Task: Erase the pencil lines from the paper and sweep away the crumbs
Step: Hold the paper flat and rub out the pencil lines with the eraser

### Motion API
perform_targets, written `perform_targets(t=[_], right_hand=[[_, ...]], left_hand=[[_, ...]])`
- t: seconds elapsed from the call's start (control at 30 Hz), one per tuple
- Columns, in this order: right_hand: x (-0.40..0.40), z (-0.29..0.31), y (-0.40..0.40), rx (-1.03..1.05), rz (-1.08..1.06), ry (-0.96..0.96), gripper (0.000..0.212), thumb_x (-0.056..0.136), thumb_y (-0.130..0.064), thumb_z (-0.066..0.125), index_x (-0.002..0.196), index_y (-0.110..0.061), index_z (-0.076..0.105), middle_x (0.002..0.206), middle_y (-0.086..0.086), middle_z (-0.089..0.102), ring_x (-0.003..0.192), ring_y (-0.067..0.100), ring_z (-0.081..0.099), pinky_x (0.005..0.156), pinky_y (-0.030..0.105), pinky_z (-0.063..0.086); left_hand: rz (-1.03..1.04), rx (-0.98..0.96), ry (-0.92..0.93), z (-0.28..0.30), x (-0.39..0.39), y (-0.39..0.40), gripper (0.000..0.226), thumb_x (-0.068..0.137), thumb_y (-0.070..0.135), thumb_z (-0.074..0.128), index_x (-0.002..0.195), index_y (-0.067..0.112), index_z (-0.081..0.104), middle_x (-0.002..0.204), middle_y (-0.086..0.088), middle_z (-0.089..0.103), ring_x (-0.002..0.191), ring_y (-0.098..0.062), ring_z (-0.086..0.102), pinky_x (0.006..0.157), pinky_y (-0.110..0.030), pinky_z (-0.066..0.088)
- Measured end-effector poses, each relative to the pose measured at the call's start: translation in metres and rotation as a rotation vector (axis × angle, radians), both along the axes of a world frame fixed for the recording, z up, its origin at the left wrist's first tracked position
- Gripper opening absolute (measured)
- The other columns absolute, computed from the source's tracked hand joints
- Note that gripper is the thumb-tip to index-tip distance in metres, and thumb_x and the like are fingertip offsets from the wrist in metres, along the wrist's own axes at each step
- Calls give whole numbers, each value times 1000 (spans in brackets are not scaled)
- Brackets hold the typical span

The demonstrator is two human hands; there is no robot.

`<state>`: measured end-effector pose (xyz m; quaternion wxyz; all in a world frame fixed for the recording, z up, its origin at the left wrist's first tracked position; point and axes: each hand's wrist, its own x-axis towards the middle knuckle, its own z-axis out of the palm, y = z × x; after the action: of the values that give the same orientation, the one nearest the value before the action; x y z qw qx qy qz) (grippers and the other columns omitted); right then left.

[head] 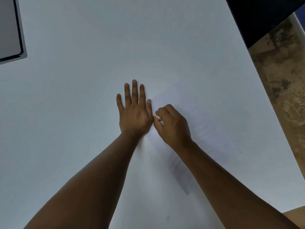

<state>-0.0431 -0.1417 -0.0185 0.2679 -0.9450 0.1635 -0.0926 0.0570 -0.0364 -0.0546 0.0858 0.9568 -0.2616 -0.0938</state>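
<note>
Paper [206,129]: white sheet, lies angled on white desk [74,113], centre-right of frame, running from mid-frame down toward lower right. Faint pencil lines [204,128] visible on right half and near lower end, so most erasing prob. not yet done. No crumbs discernible at this res.

Eraser [157,117]: small white lump, pinched in right hand [171,123], fingers curled round it, only a bit poking out on left side of fist. Pressed down at paper's left edge, approx. centre of frame. Tight, low grip prob. for pressure and short strokes.

Left hand [134,111]: flat, fingers straight and spread, palm down just left of right hand, w/ thumb side at or on paper's left edge. Can't tell how much of palm sits on paper vs. desk, both being white. Likely there to pin sheet so rubbing doesn't drag or crumple it. Holds nothing.

Forearms enter from bottom of frame, converging on sheet.

Further out: grey flat device w/ dark rim [11,30] at upper left, well apart. Dark object [264,17] at upper right corner. Mottled brown floor [283,83] beyond desk's right edge.

Risk, as judged: sheet creasing if left hand lifts mid-stroke.
</note>
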Motion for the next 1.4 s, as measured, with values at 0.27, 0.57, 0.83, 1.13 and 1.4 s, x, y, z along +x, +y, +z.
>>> perform_targets(t=[0.27, 0.57, 0.83, 1.13, 1.4], right_hand=[[0, 6, -41, -94, -360, -8, 19, 92, -8, 54, 73, -5, 54, 74, 9, 50, 56, 19, 41, 47, 31, 40], [-2, 4, 1, -127, -104, 53, 17, 97, -21, 53, 88, -10, 62, 84, 6, 58, 69, 20, 56, 53, 33, 52], [-5, 5, -83, -175, -306, 60, 17, 95, -15, 53, 84, -3, 58, 88, 13, 55, 71, 28, 53, 58, 41, 49], [-7, 9, -45, -64, -100, 0, 15, 93, -13, 57, 82, -3, 59, 83, 12, 56, 69, 26, 54, 59, 39, 49], [-10, 16, -101, -204, -223, 92, 14, 93, -10, 52, 83, 0, 58, 87, 16, 54, 71, 30, 52, 59, 41, 48]], left_hand=[[-6, 10, 11, 2, 1, 0, 64, 108, 47, 7, 166, 19, 0, 173, -2, -11, 158, -26, -16, 127, -55, -5], [-12, 14, 9, 2, 1, 0, 64, 109, 47, 10, 166, 19, 0, 173, -3, -11, 158, -27, -16, 127, -55, -7], [-41, 9, 15, 4, 1, 0, 62, 110, 44, 11, 165, 19, 3, 174, -2, -7, 159, -30, -15, 126, -58, -6], [-32, 20, 31, 5, 2, 0, 64, 109, 46, 9, 166, 20, 0, 173, -1, -9, 158, -29, -17, 126, -57, -9], [-47, 5, 39, 5, 1, 0, 63, 110, 45, 11, 165, 18, 3, 174, -1, -7, 158, -31, -15, 125, -59, -8]])
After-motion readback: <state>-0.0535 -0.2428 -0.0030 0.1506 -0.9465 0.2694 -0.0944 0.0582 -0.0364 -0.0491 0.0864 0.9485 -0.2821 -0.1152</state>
